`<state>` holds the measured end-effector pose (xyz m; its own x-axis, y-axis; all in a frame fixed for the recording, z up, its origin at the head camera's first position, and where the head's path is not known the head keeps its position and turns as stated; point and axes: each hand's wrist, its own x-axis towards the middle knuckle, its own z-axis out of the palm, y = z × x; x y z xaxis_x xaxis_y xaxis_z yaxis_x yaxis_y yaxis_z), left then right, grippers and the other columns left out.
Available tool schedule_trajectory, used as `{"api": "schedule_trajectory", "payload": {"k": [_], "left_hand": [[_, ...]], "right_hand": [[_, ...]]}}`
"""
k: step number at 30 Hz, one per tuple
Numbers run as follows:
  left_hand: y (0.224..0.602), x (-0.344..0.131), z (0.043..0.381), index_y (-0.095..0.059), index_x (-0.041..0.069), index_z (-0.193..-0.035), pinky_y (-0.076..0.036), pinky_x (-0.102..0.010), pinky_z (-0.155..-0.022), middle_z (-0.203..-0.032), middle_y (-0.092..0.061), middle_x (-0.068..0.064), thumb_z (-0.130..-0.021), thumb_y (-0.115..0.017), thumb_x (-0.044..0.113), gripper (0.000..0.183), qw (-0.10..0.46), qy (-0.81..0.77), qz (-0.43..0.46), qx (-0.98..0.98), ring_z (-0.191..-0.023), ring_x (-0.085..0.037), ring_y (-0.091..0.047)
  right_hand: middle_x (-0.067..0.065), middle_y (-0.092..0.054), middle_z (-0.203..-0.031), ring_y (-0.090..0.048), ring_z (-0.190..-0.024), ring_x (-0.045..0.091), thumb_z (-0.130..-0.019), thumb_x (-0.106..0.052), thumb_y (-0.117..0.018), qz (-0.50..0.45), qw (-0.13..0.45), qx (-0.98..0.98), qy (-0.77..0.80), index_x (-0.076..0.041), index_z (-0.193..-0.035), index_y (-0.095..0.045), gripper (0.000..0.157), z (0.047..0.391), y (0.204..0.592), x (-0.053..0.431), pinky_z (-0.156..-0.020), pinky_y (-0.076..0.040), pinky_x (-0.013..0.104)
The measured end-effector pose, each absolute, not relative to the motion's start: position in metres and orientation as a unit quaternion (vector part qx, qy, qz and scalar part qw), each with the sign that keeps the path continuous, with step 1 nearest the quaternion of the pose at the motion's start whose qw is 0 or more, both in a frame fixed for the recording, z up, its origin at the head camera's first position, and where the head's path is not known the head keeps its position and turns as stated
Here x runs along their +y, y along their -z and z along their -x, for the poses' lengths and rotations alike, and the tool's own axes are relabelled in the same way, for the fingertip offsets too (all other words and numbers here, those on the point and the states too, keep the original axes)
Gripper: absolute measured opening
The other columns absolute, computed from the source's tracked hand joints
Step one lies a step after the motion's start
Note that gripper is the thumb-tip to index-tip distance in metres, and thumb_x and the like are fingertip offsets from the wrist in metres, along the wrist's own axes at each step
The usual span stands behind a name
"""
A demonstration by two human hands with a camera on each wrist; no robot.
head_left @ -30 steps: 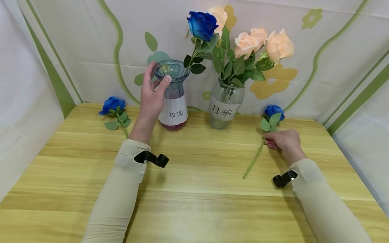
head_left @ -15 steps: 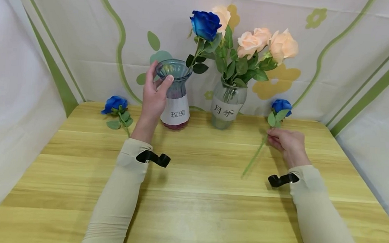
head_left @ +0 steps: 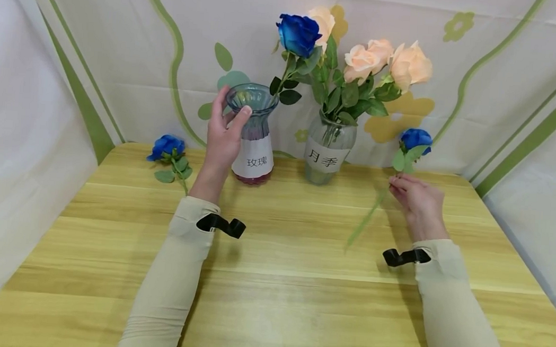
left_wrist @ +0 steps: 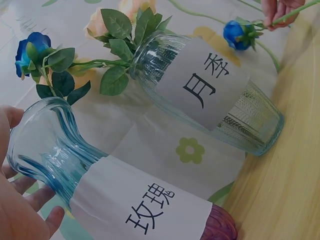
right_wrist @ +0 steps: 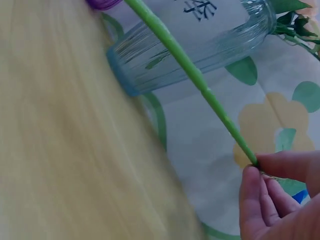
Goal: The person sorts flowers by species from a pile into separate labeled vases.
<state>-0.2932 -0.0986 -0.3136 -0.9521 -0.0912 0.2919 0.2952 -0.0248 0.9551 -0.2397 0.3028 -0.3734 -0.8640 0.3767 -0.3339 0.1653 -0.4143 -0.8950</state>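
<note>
My left hand (head_left: 224, 138) holds the flared neck of a blue-and-purple glass vase (head_left: 260, 124), its thumb at the near side of the rim. A white paper label with Chinese characters wraps this vase. One blue rose (head_left: 299, 35) stands in it, leaning right. On the right, my right hand (head_left: 417, 200) pinches the green stem (right_wrist: 200, 82) of another blue rose (head_left: 415, 141) just below its leaves. The bloom points up and away, and the stem's lower end slants toward the table's middle. In the left wrist view this bloom (left_wrist: 239, 35) shows past the second vase.
A clear glass vase (head_left: 329, 158) with a paper label stands right of the blue one, holding several peach roses (head_left: 411, 67). A further blue rose (head_left: 166, 148) lies on the wooden table (head_left: 269, 311) at left. A patterned white cloth (head_left: 124, 36) hangs behind.
My right hand has lifted the blue rose off the table by its stem, its bloom rising slightly. The left hand stays on the vase. The whole view shifts slightly.
</note>
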Motion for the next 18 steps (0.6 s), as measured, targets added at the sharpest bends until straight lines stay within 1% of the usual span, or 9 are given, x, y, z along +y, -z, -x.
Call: {"api": "schedule_trajectory", "payload": {"k": [3, 8, 9, 12, 18], "left_hand": [[0.313, -0.098, 0.293, -0.022, 0.028, -0.157, -0.036, -0.044, -0.114, -0.162, -0.024, 0.005, -0.097, -0.061, 0.035, 0.072, 0.136, 0.713, 0.076, -0.684, -0.141, -0.023, -0.037], [0.314, -0.099, 0.294, -0.022, 0.029, -0.157, -0.037, -0.044, -0.113, -0.162, -0.024, 0.005, -0.097, -0.062, 0.034, 0.072, 0.132, 0.718, 0.075, -0.679, -0.141, -0.022, -0.038], [0.314, -0.099, 0.294, -0.022, 0.029, -0.157, -0.037, -0.044, -0.113, -0.162, -0.024, 0.005, -0.097, -0.062, 0.034, 0.072, 0.131, 0.718, 0.074, -0.679, -0.141, -0.022, -0.038], [0.314, -0.099, 0.295, -0.022, 0.030, -0.157, -0.037, -0.045, -0.113, -0.162, -0.024, 0.005, -0.097, -0.062, 0.034, 0.072, 0.131, 0.717, 0.073, -0.681, -0.141, -0.023, -0.038], [0.315, -0.099, 0.295, -0.023, 0.031, -0.156, -0.038, -0.043, -0.113, -0.161, -0.025, 0.006, -0.096, -0.062, 0.037, 0.072, 0.131, 0.714, 0.069, -0.685, -0.140, -0.020, -0.038]], "right_hand": [[0.006, -0.072, -0.089, -0.074, -0.080, 0.017, -0.073, 0.012, -0.079, 0.238, 0.109, -0.512, -0.818, -0.002, -0.090, -0.078, 0.022, 0.243, 0.365, 0.299, -0.076, -0.060, 0.028], [0.008, -0.070, -0.095, -0.073, -0.076, 0.019, -0.076, 0.015, -0.075, 0.232, 0.160, -0.460, -0.842, 0.001, -0.097, -0.076, 0.026, 0.246, 0.350, 0.296, -0.071, -0.060, 0.027], [0.008, -0.070, -0.097, -0.073, -0.075, 0.019, -0.076, 0.015, -0.074, 0.231, 0.167, -0.450, -0.847, 0.001, -0.099, -0.075, 0.027, 0.246, 0.347, 0.295, -0.071, -0.060, 0.027], [0.009, -0.071, -0.096, -0.072, -0.074, 0.020, -0.073, 0.016, -0.077, 0.228, 0.189, -0.416, -0.860, 0.002, -0.103, -0.073, 0.033, 0.248, 0.339, 0.293, -0.070, -0.060, 0.028], [0.009, -0.067, -0.095, -0.069, -0.076, 0.023, -0.071, 0.013, -0.081, 0.222, 0.207, -0.370, -0.878, 0.002, -0.105, -0.069, 0.038, 0.251, 0.326, 0.285, -0.073, -0.060, 0.031]]}}
